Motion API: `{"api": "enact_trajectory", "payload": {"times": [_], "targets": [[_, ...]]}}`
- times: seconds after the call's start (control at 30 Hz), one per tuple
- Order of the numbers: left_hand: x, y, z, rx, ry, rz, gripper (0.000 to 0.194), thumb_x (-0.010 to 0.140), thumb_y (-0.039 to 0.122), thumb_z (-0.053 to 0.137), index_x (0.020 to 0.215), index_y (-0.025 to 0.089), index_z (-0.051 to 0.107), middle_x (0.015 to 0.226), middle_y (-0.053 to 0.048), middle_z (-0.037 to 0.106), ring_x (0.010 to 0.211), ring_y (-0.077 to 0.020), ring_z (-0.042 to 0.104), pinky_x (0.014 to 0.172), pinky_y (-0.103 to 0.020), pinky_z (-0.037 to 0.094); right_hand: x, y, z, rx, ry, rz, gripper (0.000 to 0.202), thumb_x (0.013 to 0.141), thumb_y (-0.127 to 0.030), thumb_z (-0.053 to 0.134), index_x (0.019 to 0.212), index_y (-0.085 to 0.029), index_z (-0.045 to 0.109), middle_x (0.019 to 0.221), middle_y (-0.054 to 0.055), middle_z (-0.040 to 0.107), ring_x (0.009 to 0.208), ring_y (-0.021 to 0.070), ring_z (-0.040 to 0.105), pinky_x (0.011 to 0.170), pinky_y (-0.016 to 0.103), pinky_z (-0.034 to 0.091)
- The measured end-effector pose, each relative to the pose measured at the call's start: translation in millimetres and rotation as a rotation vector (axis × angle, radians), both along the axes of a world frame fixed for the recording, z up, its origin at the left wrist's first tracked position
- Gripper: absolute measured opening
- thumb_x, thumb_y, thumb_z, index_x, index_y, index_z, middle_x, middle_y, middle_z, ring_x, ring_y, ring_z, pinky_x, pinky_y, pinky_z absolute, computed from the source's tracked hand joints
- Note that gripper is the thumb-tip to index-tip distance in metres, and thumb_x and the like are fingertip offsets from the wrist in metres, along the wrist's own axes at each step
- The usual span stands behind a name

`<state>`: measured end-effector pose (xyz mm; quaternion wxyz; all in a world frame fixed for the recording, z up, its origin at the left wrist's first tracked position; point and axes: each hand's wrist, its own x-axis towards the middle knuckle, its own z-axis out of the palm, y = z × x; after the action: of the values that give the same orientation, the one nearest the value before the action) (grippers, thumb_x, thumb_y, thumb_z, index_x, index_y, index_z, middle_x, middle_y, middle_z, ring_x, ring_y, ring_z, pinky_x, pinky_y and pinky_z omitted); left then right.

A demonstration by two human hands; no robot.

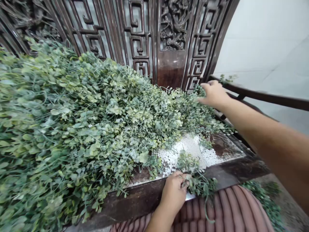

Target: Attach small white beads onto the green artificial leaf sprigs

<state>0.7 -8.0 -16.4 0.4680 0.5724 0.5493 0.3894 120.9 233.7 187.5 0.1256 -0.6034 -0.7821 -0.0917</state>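
My left hand [174,190] is at the front edge of the dark wooden seat, its fingers closed round a small leafy green sprig [200,184]. A thin stem from that sprig hangs down over my striped clothing. Farther back and to the right, my right hand [214,94] hovers by the far right end of a big heap of artificial-looking greenery [108,109]. Its thumb and fingers are apart, and I see nothing between them. White pellets [190,148] lie in a spread patch on the seat between the two hands, with a few leafy bits on top.
The dark wooden seat [231,174] has a tall carved backrest [171,66] behind the heap and an armrest [270,96] at the right. More greenery [264,195] lies on the floor at the lower right. A pale wall [265,38] stands behind.
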Motion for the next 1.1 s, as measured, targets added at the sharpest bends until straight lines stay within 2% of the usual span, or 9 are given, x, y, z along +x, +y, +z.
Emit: {"api": "enact_trajectory", "payload": {"times": [0.1,0.2,0.27,0.33,0.6,0.77,0.9,1.03,1.1], "targets": [[0,1,-0.1,0.007,0.018,0.007,0.033,0.069,0.005,0.049,0.091,0.018,0.070,0.086,-0.005,0.064,0.076,-0.0126,0.058,0.073,-0.023,0.048,-27,-43,-37.9,-0.199,-0.111,0.323,0.071,0.070,-0.050,0.061,0.132,-0.022,0.039,0.131,0.014,0.041,0.122,0.0326,0.036,0.099,0.049,0.038],[1,1,-0.9,0.027,0.035,0.018,0.033,0.068,0.003,0.049,0.090,0.017,0.070,0.085,-0.004,0.065,0.078,-0.0127,0.058,0.074,-0.023,0.048,-61,-79,-72.4,-0.409,-0.267,0.500,0.099,0.057,-0.057,0.068,0.140,-0.029,0.022,0.145,0.010,0.022,0.129,0.0375,0.026,0.100,0.052,0.036],[1,1,-1.6,0.043,0.046,0.025,0.032,0.069,0.004,0.049,0.089,0.017,0.070,0.083,-0.004,0.064,0.076,-0.0127,0.058,0.074,-0.023,0.048,-80,-88,-90.8,-0.475,-0.364,0.519,0.111,0.051,-0.054,0.072,0.142,-0.024,0.015,0.148,0.015,0.014,0.130,0.0428,0.020,0.101,0.056,0.029],[1,1,-1.7,0.048,0.058,0.027,0.029,0.070,0.005,0.050,0.089,0.017,0.069,0.082,-0.005,0.064,0.075,-0.0130,0.058,0.072,-0.023,0.048,-93,-88,-103.6,-0.451,-0.409,0.472,0.109,0.052,-0.050,0.073,0.141,-0.020,0.018,0.147,0.018,0.014,0.128,0.0439,0.023,0.100,0.056,0.029],[0,1,-0.3,0.053,0.063,0.003,0.030,0.066,-0.001,0.047,0.078,0.016,0.069,0.075,-0.003,0.060,0.069,-0.0111,0.054,0.064,-0.020,0.046,-114,-70,-114.7,-0.244,-0.407,0.387,0.051,0.069,-0.012,0.056,0.119,-0.017,0.049,0.118,0.020,0.046,0.094,0.0270,0.057,0.072,0.035,0.048],[-1,1,-1.8,0.053,0.027,-0.009,0.034,0.067,0.000,0.047,0.085,0.018,0.070,0.079,-0.003,0.062,0.074,-0.0118,0.056,0.069,-0.021,0.046,-100,-54,-89.7,-0.274,-0.243,0.339,0.041,0.071,-0.004,0.047,0.108,-0.016,0.057,0.096,0.013,0.056,0.075,0.0198,0.061,0.060,0.029,0.050],[-2,2,-1.4,0.027,0.004,-0.018,0.039,0.067,-0.001,0.046,0.091,0.019,0.070,0.085,-0.003,0.064,0.078,-0.0122,0.058,0.073,-0.021,0.046,-75,-35,-38.8,-0.079,-0.148,0.256,0.037,0.069,-0.005,0.048,0.102,-0.017,0.059,0.098,0.012,0.056,0.079,0.0216,0.059,0.063,0.034,0.051],[-2,2,-0.6,0.013,0.015,-0.033,0.038,0.068,0.001,0.047,0.093,0.019,0.070,0.085,-0.004,0.063,0.077,-0.0126,0.058,0.072,-0.021,0.046,-41,-9,17.0,0.216,-0.090,0.064,0.035,0.073,-0.012,0.049,0.106,-0.014,0.056,0.109,0.013,0.051,0.093,0.0260,0.054,0.077,0.042,0.048],[-3,2,-0.7,0.004,0.022,-0.037,0.038,0.068,0.001,0.046,0.093,0.019,0.070,0.085,-0.004,0.063,0.077,-0.0124,0.058,0.072,-0.021,0.046,-24,3,33.6,0.230,-0.005,0.098,0.036,0.077,-0.022,0.049,0.113,-0.015,0.052,0.117,0.014,0.046,0.105,0.0284,0.048,0.086,0.046,0.044]]}}
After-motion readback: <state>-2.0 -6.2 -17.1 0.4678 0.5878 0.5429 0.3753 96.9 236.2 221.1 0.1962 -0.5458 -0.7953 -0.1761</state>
